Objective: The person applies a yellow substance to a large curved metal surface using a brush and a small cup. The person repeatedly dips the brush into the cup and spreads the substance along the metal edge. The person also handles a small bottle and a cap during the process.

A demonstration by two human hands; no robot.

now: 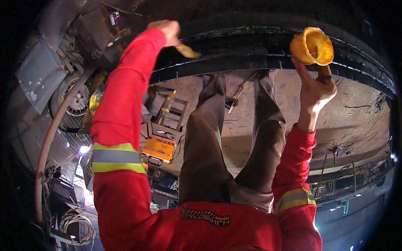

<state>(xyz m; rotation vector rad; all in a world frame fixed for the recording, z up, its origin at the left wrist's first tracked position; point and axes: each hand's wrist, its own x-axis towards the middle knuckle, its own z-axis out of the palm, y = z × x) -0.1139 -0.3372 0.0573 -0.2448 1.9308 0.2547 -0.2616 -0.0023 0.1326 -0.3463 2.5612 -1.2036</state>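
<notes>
My left hand (168,32) is raised at the upper left, its fingers closed round a paintbrush. The paintbrush (187,51) has a yellow-coated head pointing right and down, slightly blurred, close to a long dark metal beam (234,63). Its handle is mostly hidden in the hand. Up on the right, my right hand (317,90) grips a yellow cup (298,49) from below, with a ring on one finger. The cup has an uneven rim and tilts so that its yellow-coated inside shows.
An orange machine box (159,148) sits below a bottle of yellowish liquid (168,101) near my legs. Along the left are a wheel (75,98), a thick brown hose (54,125) and a coiled cable (77,226). Loose wires (360,106) lie on the right.
</notes>
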